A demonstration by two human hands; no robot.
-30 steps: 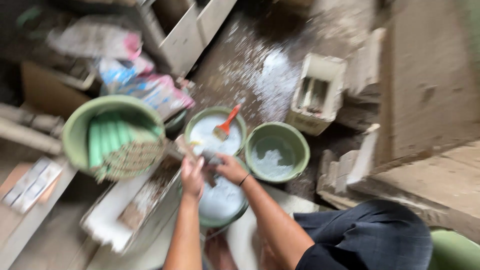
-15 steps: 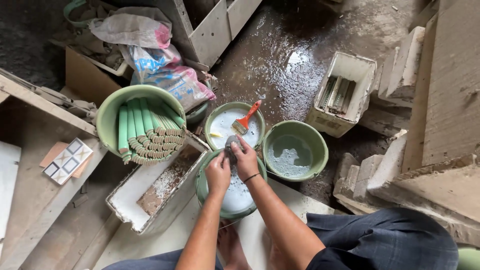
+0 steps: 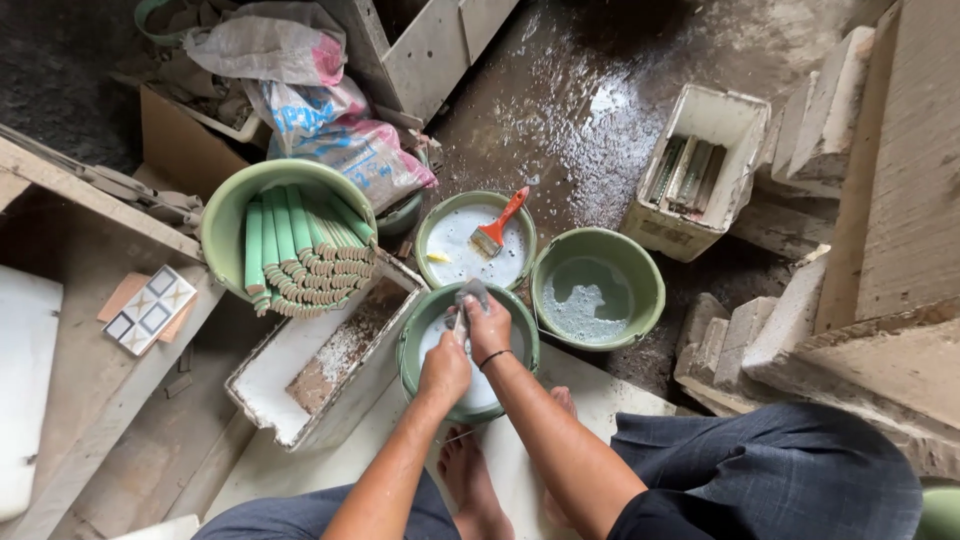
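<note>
Since the earlier frame the view has shifted a little to the left and down, so that the bucket of green sticks sits nearer the middle; my two hands remain over the same bucket, pressed close together.

From the head camera, I see my left hand (image 3: 443, 372) and my right hand (image 3: 490, 327) both over the near green bucket (image 3: 412, 345), which holds a white liquid. The fingers of the right hand are curled shut around a small grey piece (image 3: 472, 296), maybe a cloth or a wet tile; I cannot tell which. The left hand's fingers close on a thin pale stick (image 3: 459, 325) that touches the same piece. I judge that the hands work above the bucket so that the drips fall back into it.

Just beyond stands a second bucket (image 3: 432, 222) with white liquid, and a brush with an orange handle (image 3: 497, 226) leans in it, bristles down, so it stays wet. To the right a third bucket (image 3: 640, 270) holds foamy grey water. To the left a larger bucket (image 3: 225, 225) is full of green sticks (image 3: 300, 255) laid side by side, and a white tray (image 3: 290, 385) lies beside it. A white crate (image 3: 735, 115) stands well apart on the wet floor (image 3: 580, 90). My bare feet (image 3: 470, 480) rest on a pale board (image 3: 620, 395).
</note>
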